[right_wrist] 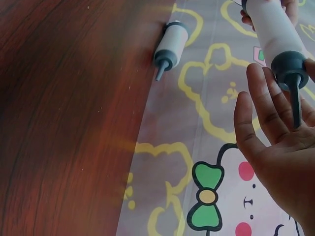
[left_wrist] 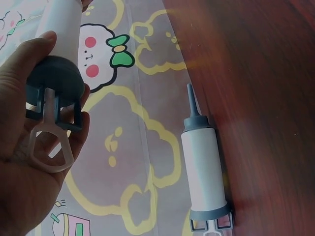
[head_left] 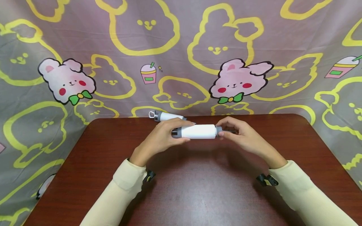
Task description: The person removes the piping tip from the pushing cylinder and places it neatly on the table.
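Both hands hold a white balloon hand pump (head_left: 199, 131) level above the table, near its far side. My left hand (head_left: 161, 133) grips its grey handle end, thumb and fingers around the barrel. In the left wrist view its pale plunger rod (left_wrist: 49, 105) ends in a ring over the palm. My right hand (head_left: 246, 135) pinches the grey cap at the other end. The dark thin nozzle (right_wrist: 295, 105) points back over the right palm. A second, similar pump (left_wrist: 204, 167) lies behind the left hand, partly hidden in the head view.
The dark red-brown wooden table (head_left: 195, 188) ends close behind the second pump. A patterned cloth (head_left: 175, 62) with yellow outlines and pink rabbits hangs behind it. Dark straps sit at both wrists, by the cream sleeves (head_left: 294, 179).
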